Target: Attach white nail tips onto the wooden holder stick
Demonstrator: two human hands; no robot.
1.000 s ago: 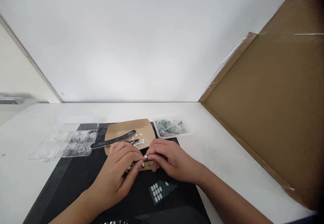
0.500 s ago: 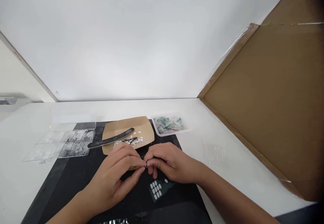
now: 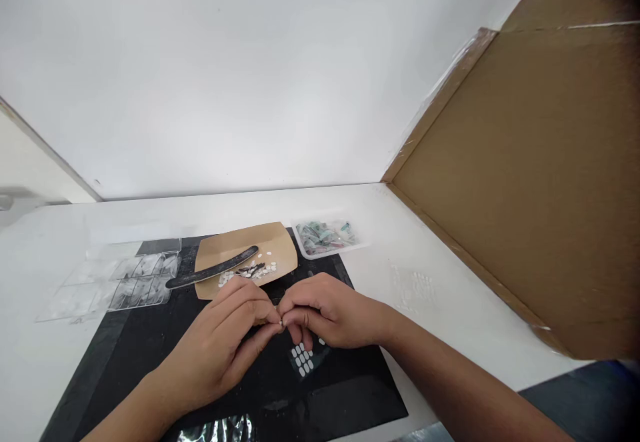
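My left hand (image 3: 225,345) and my right hand (image 3: 330,312) meet fingertip to fingertip above a black mat (image 3: 200,399). Between them they pinch a tiny pale piece (image 3: 281,323), mostly hidden by the fingers, so its kind cannot be made out. Just below the right fingers lies a clear sheet with white oval stickers (image 3: 303,361). Behind the hands is a brown paper tray (image 3: 280,239) with small white ovals and dark bits in it. A curved black nail file (image 3: 215,270) rests across the tray's left side.
At the left stands an open clear compartment box (image 3: 140,282) with small pieces inside. A white tub (image 3: 327,239) of greenish packets sits behind the mat. Another clear sheet (image 3: 413,285) lies on the right of the white table. Cardboard (image 3: 500,195) walls the right side; shiny film (image 3: 217,430) lies in front.
The view has shifted a little, so everything sits slightly more to the left. My hands keep their pinch, and the right fingers now overlap the top of the sticker sheet.
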